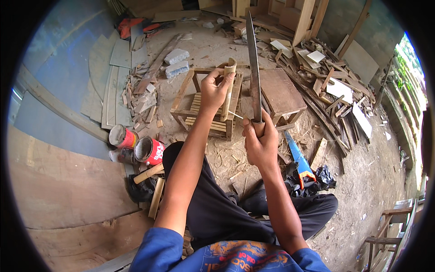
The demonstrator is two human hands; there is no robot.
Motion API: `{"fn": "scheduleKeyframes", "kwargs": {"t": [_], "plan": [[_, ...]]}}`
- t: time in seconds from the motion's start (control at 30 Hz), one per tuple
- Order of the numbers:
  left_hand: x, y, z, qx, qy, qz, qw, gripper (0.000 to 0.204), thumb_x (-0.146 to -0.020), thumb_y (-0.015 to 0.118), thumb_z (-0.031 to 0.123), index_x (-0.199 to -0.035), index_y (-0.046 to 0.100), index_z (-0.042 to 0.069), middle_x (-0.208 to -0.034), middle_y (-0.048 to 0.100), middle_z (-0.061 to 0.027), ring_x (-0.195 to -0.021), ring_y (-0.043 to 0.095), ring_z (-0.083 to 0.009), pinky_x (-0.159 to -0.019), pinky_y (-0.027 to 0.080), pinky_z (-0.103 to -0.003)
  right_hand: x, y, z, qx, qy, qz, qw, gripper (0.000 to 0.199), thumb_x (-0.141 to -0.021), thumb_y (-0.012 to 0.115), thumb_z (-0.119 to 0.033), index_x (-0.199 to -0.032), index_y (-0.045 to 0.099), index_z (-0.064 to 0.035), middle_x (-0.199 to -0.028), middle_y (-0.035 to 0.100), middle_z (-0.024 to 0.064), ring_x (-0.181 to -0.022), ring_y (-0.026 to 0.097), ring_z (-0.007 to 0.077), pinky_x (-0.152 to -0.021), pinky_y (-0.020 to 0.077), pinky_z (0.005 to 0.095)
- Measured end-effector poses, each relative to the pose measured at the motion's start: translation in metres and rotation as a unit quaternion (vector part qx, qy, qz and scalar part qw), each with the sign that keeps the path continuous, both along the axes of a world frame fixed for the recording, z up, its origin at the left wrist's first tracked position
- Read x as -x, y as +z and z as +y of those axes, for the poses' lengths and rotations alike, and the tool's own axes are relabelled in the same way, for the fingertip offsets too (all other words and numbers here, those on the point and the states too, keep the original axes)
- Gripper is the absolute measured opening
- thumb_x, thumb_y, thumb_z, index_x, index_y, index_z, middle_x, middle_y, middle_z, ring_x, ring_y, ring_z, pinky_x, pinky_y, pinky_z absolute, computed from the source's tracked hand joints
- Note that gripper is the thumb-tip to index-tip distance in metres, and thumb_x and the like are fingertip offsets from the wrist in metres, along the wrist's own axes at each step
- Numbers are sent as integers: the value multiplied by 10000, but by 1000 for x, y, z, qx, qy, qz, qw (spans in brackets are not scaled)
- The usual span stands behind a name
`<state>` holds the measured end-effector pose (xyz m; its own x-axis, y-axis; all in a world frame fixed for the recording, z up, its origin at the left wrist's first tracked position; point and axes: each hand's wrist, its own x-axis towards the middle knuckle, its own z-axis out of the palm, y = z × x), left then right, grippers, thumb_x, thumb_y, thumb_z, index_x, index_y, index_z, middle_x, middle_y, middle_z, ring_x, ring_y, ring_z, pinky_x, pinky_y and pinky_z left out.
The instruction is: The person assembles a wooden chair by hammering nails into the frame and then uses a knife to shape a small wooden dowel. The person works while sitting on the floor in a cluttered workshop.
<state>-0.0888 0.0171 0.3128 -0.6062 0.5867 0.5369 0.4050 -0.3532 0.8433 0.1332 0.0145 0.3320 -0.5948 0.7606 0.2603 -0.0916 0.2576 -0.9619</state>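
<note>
My left hand (215, 89) is closed around a split piece of bamboo (228, 93), held nearly upright with its curved end at the top. To its right, my right hand (262, 144) grips a machete (254, 63) by its short wooden handle, the long dark blade pointing up and away from me. Blade and bamboo are apart. A thin pale strip (235, 115) shows between the bamboo's lower end and my right hand. Beyond the bamboo stands a low slatted wooden frame (186, 112), partly covered by my left hand and the bamboo.
A brown wooden stool (282, 93) stands right of the blade. A blue handsaw (297, 156) lies by my right knee. Red paint cans (154, 152) sit at my left, near cut bamboo pieces (148, 173). Scrap wood (333, 86) is heaped at far right; pale blocks (176, 69) lie farther back.
</note>
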Motion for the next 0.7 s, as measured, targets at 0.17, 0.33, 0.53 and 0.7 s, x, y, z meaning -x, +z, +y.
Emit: {"fn": "scheduleKeyframes", "kwargs": {"t": [0.17, 0.33, 0.53, 0.7], "plan": [[-8, 9, 3, -119, -23, -63, 991, 550, -842, 841, 67, -1291, 535, -16, -1079, 684, -83, -959, 658, -130, -807, 565, -270, -4, 3, 1, 11, 7, -2, 1000, 463, -976, 650, -105, -1363, 497, 99, -604, 595, 23, -572, 507, 34, -543, 410, 232], [-6, 19, -4, -23, 2, -22, 999, 474, -792, 892, 112, -1161, 614, 6, -940, 688, -31, -878, 669, -109, -763, 564, -261, -8, 7, 4, 10, 12, 15, 1000, 417, -982, 646, -106, -1333, 518, 79, -629, 640, 35, -583, 523, 31, -553, 420, 232], [-11, 14, 2, -74, -27, -42, 996, 250, -867, 834, 152, -960, 628, 44, -782, 662, 1, -672, 635, -98, -678, 527, -264, -14, 14, 4, 26, 17, 1, 1000, 406, -984, 644, -99, -1331, 524, 76, -606, 618, 26, -571, 490, 25, -547, 406, 230], [-23, 8, 4, -51, 12, 29, 998, 251, -868, 821, 124, -950, 592, 64, -819, 644, 6, -739, 601, -75, -693, 509, -254, -13, 14, -1, 7, 16, 7, 1000, 406, -970, 656, -83, -1333, 533, 51, -568, 570, 15, -557, 469, 31, -544, 410, 241]]}}
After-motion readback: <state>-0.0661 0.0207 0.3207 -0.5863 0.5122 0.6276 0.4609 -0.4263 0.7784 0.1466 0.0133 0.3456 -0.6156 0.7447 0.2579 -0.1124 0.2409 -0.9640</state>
